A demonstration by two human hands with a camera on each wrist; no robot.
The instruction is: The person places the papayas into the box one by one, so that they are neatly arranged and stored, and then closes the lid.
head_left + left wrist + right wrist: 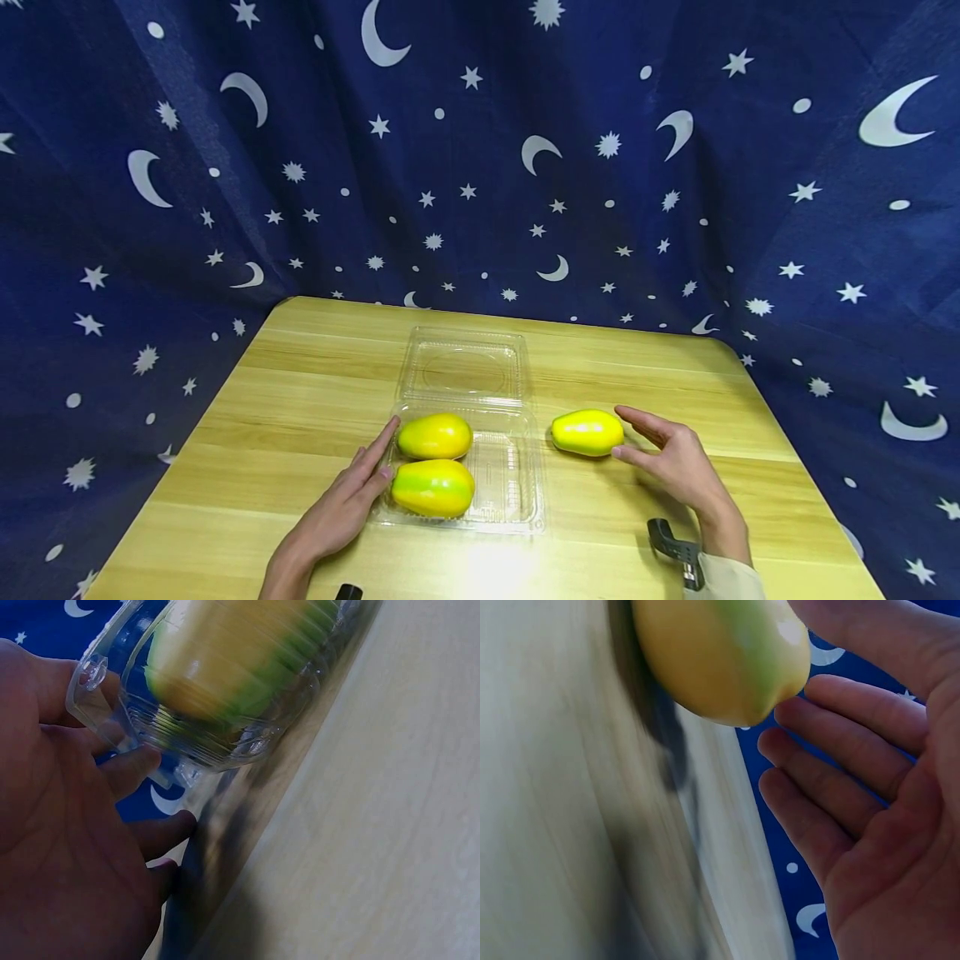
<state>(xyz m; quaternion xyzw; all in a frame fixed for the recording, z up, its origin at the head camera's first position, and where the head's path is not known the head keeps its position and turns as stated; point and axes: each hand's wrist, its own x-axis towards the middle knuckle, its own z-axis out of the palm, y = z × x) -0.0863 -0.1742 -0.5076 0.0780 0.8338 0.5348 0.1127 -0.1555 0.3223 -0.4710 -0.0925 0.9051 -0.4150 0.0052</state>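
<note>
A clear plastic clamshell box (pixel 510 527) stands with its lid (pixel 463 367) folded back. Two yellow-green papayas lie in its left half, the rear papaya (pixel 435 436) and the front papaya (pixel 432 488). My left hand (pixel 337 508) rests along the box's left side, fingers extended at the rim, thumb tip beside the front papaya. In the left wrist view, fingertips show against the clear plastic wall. A third papaya (pixel 587 432) lies on the table right of the box. At its right end is my right hand (pixel 678 462), thumb and fingers spread apart with the fingertips close to the skin.
The wooden table (pixel 300 392) has rounded far corners. A dark blue curtain (pixel 480 150) with moons and stars hangs behind it and on both sides. A black wrist mount (pixel 675 546) sits by the right forearm.
</note>
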